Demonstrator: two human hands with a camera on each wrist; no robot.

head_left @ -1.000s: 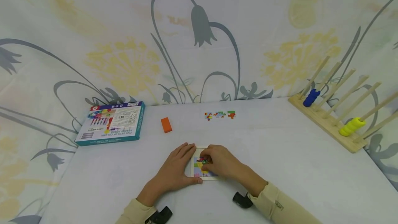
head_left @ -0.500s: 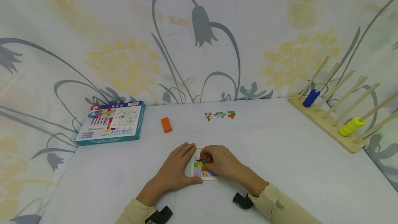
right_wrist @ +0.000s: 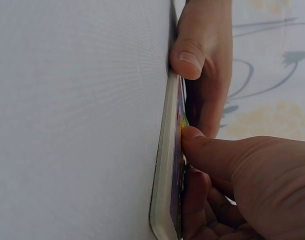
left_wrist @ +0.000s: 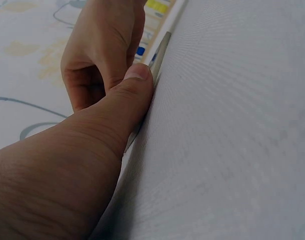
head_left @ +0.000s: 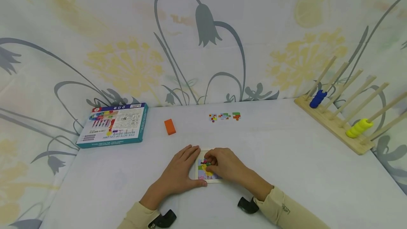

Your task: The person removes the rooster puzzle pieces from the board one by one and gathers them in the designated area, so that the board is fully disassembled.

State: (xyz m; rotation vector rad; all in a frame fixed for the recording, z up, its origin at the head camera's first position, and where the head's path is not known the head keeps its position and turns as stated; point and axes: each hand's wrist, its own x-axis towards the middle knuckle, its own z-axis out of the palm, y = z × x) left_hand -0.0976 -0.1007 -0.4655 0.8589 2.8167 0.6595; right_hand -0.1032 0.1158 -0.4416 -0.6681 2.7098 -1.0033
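A small jigsaw puzzle in a pale frame [head_left: 197, 176] lies on the white table, its picture yellow, green and purple. My left hand [head_left: 178, 172] rests along its left side with fingers extended; the fingertips are at the far edge and the thumb [left_wrist: 135, 82] at the near edge. Over the picture, my right hand [head_left: 229, 165] has curled fingers and pinches a small colourful puzzle piece [head_left: 207, 163] between thumb and forefinger, mostly hidden by the fingers. In the right wrist view, the right thumb [right_wrist: 202, 145] touches the picture side of the puzzle.
Three loose puzzle pieces [head_left: 224, 116] lie in a row farther back. An orange block [head_left: 170, 127] is left of them, then a flat toy box [head_left: 112, 126]. A wooden peg stand [head_left: 337, 124] with blue and yellow beads stands at right. Patterned cloth [head_left: 203, 63] hangs behind.
The right thumb and fingertips shift very slightly over the picture. The left hand, the frame and the loose pieces stay where they were.
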